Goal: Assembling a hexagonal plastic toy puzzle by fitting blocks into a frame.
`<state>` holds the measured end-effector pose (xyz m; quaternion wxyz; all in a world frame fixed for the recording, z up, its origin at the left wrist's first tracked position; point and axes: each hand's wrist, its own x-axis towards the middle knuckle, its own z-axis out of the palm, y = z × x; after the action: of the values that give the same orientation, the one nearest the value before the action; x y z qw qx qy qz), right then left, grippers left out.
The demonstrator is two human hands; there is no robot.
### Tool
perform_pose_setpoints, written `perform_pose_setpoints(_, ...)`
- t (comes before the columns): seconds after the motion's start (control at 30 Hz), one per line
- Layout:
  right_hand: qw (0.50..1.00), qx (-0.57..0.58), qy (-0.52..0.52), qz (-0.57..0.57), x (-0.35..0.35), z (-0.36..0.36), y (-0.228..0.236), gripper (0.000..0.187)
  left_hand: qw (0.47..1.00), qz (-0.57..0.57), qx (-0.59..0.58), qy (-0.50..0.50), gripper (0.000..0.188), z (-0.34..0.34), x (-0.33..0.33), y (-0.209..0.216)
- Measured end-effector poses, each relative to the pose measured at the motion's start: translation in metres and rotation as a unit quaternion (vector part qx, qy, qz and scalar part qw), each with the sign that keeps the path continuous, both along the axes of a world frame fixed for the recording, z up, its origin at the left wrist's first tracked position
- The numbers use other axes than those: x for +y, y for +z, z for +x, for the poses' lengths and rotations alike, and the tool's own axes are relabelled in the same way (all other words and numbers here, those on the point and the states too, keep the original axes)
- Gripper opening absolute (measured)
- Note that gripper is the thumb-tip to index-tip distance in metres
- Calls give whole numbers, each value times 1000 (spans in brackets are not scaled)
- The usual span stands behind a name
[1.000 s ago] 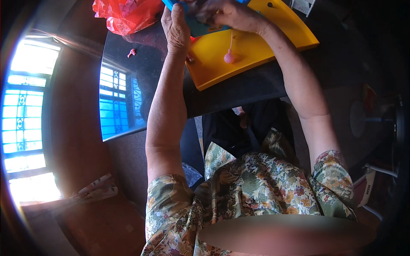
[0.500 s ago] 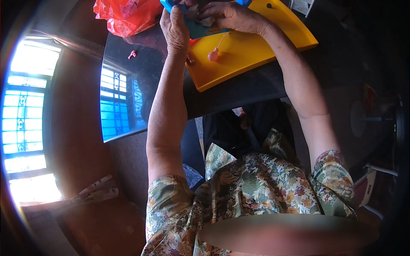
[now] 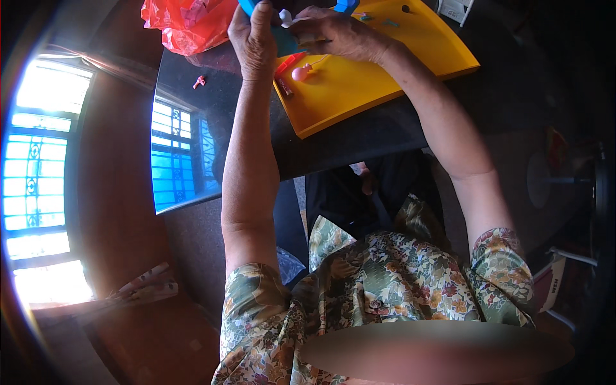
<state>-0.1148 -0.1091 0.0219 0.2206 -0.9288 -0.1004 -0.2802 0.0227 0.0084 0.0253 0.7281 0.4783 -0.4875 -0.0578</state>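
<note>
At the far edge of the view, my left hand [image 3: 252,43] grips the side of a blue plastic object [image 3: 287,43], thumb over its rim. The object is partly cut off by the frame. My right hand [image 3: 343,37] is closed in a pinch over it, with a crumpled white piece like tissue or cloth [image 3: 286,17] at the fingertips. Both hands are above a yellow tray [image 3: 378,80]. In the tray, close below the blue object, lie a pink ball on a thin string [image 3: 299,73] and a red strip [image 3: 290,63].
A red plastic bag [image 3: 192,29] stands on the dark glossy table [image 3: 218,128] at the far left. A small pink piece [image 3: 199,82] lies near it. Small bits, one teal [image 3: 390,23], lie at the tray's far side. A white-framed thing [image 3: 455,9] is beyond the tray.
The blue object and both hands have shifted slightly left. The pink ball has moved left and a little farther away in the tray. More of the white piece and red strip shows.
</note>
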Motion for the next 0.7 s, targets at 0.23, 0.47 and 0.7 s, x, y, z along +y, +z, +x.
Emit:
perform_pose_setpoints(0.23, 995, 5, -96, -15, -4, 11, -23, 41, 988, -78, 115, 71, 31, -5, -5, 2)
perform_pose_setpoints(0.47, 988, -62, -81, 112, -20, 3, -26, 33, 996, -5, 79, 42, 33, -16, -22, -28)
perform_pose_setpoints(0.7, 996, -90, -8, 25, -2, -2, 3, 24, 979, 27, -34, 198, 43, 16, -12, -24)
